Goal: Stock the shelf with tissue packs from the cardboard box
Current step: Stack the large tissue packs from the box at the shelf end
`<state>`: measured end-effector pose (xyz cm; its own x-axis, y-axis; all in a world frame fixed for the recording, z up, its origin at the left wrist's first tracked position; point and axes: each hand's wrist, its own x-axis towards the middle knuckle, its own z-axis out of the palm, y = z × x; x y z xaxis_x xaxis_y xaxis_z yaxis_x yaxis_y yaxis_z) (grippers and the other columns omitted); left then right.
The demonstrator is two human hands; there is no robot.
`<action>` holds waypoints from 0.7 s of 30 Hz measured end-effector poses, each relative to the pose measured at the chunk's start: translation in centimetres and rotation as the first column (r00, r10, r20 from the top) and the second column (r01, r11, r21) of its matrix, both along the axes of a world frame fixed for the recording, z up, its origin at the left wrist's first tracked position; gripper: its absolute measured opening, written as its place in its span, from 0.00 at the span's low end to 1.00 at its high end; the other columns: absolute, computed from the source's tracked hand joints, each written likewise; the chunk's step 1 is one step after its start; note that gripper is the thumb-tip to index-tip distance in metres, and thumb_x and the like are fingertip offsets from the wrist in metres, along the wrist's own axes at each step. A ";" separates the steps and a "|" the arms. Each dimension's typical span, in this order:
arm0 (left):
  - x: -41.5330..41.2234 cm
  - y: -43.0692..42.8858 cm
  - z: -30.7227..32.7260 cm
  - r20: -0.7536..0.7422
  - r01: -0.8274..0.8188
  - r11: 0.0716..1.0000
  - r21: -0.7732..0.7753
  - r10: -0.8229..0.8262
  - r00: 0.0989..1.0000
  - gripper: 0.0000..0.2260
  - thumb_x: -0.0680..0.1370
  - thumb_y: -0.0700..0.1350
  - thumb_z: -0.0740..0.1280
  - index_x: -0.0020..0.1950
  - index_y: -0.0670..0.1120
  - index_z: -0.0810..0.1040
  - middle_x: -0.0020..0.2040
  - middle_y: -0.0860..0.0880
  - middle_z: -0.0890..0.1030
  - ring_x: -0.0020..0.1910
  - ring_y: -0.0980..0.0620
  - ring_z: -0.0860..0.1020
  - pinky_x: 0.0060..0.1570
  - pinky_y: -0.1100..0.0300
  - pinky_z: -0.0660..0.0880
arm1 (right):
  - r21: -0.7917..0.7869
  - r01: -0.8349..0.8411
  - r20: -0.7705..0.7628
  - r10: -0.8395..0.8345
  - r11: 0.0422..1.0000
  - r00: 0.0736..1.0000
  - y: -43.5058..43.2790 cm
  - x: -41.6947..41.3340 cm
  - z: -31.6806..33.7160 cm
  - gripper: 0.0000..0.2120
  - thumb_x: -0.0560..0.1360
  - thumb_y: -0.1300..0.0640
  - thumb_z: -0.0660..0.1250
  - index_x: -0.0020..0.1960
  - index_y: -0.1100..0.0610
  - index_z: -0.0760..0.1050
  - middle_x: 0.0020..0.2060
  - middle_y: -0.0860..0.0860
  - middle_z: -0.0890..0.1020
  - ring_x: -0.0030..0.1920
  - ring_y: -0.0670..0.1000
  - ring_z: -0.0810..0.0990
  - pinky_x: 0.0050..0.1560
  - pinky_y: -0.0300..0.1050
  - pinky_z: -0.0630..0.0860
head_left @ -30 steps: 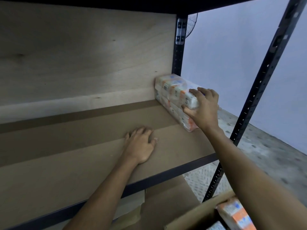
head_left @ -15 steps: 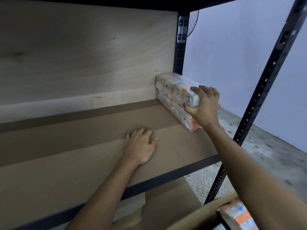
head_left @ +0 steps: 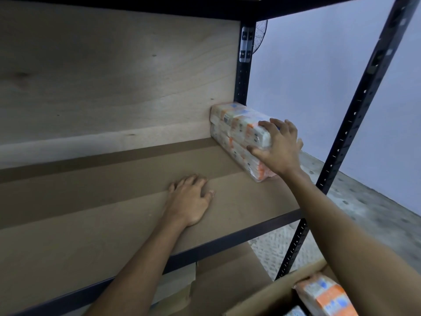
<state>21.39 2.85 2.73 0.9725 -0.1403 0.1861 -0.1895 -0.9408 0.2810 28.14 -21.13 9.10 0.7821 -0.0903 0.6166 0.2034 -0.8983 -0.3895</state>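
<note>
At the back right corner of the shelf (head_left: 114,224), my right hand (head_left: 279,151) curls over the near end of the top pack (head_left: 241,126), thumb on its left side, fingers across the top. It lies on a second pack (head_left: 237,153), beside the post (head_left: 243,76). My left hand (head_left: 190,201) rests flat on the shelf, fingers straight. Below right, the box (head_left: 273,295) holds more packs (head_left: 325,297).

Shelf board (head_left: 109,208) bare leftward, tissue packs (head_left: 239,131) filling right corner
</note>
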 end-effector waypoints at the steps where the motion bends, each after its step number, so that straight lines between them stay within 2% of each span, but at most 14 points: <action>1: 0.0 0.0 0.0 0.002 0.000 1.000 0.001 0.000 1.000 0.23 0.80 0.60 0.53 0.74 0.56 0.63 0.77 0.51 0.61 0.76 0.50 0.58 0.74 0.47 0.51 | -0.012 0.002 -0.008 -0.002 1.000 1.000 -0.1 -0.1 0.1 0.33 0.65 0.35 0.69 0.68 0.42 0.67 0.71 0.47 0.64 0.75 0.53 0.51 0.67 0.69 0.56; 5: 0.0 0.0 0.0 0.004 -0.004 1.000 0.006 0.004 1.000 0.23 0.80 0.60 0.53 0.74 0.56 0.64 0.77 0.51 0.61 0.75 0.50 0.58 0.73 0.47 0.52 | -0.029 -0.002 -0.037 0.001 1.000 0.999 -0.4 -0.9 0.7 0.35 0.65 0.35 0.69 0.69 0.42 0.65 0.72 0.48 0.64 0.75 0.53 0.51 0.69 0.70 0.51; 10: -0.3 0.0 0.2 -0.005 -0.001 1.000 -0.003 0.001 1.000 0.23 0.80 0.60 0.53 0.74 0.55 0.64 0.77 0.51 0.61 0.75 0.50 0.58 0.73 0.48 0.52 | 0.007 -0.058 -0.028 0.058 0.998 0.998 -0.7 -2.3 1.1 0.34 0.66 0.35 0.66 0.69 0.45 0.67 0.73 0.50 0.63 0.75 0.53 0.53 0.71 0.66 0.54; 15: -0.8 0.1 0.7 -0.017 0.006 1.000 -0.027 -0.006 1.000 0.22 0.80 0.58 0.55 0.73 0.54 0.66 0.76 0.50 0.64 0.74 0.49 0.60 0.73 0.49 0.55 | 0.000 -0.106 -0.042 0.106 0.994 0.994 -1.4 -3.9 1.3 0.28 0.73 0.43 0.67 0.71 0.48 0.67 0.75 0.52 0.61 0.76 0.53 0.53 0.74 0.58 0.54; 18: -1.8 0.1 1.2 -0.007 0.029 0.998 -0.051 -0.030 1.000 0.21 0.81 0.56 0.56 0.73 0.52 0.68 0.74 0.50 0.67 0.73 0.49 0.64 0.71 0.53 0.57 | 0.038 -0.152 -0.037 0.153 0.988 0.987 -1.3 -5.8 1.7 0.24 0.75 0.49 0.66 0.70 0.51 0.68 0.74 0.53 0.64 0.75 0.52 0.59 0.73 0.51 0.56; 21: -3.7 -0.1 1.7 0.008 0.075 0.993 -0.094 -0.074 0.997 0.20 0.81 0.54 0.58 0.72 0.52 0.69 0.74 0.51 0.67 0.72 0.50 0.64 0.71 0.55 0.57 | -0.009 -0.166 -0.047 0.166 0.986 0.985 -0.9 -8.3 1.5 0.22 0.76 0.52 0.65 0.69 0.53 0.70 0.72 0.54 0.68 0.73 0.52 0.62 0.72 0.47 0.56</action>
